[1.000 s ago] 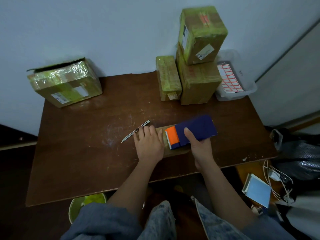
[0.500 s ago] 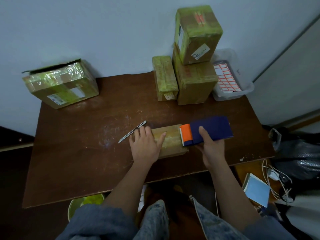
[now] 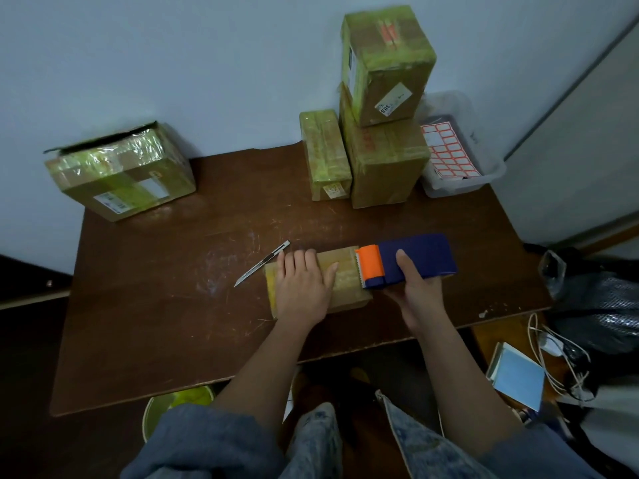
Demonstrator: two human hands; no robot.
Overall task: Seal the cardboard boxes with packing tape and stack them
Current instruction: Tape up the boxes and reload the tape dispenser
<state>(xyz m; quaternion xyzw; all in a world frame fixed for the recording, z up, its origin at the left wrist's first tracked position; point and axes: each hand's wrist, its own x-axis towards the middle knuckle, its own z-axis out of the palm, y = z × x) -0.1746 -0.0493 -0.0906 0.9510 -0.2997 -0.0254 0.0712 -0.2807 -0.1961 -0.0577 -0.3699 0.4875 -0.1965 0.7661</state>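
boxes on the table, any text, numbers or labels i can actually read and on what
"308", sideways: white label on the top stacked box.
Red print on that box and the lower stacked box: blurred.
Labels on the narrow box and the left box: too small.
Sticker sheet: blank red-bordered stickers.

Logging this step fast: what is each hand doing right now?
Left hand: open, pressed flat on the small box.
Right hand: closed around the tape dispenser.

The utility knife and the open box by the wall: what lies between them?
Nothing: the head view shows only bare, scratched table between the utility knife and the open box.
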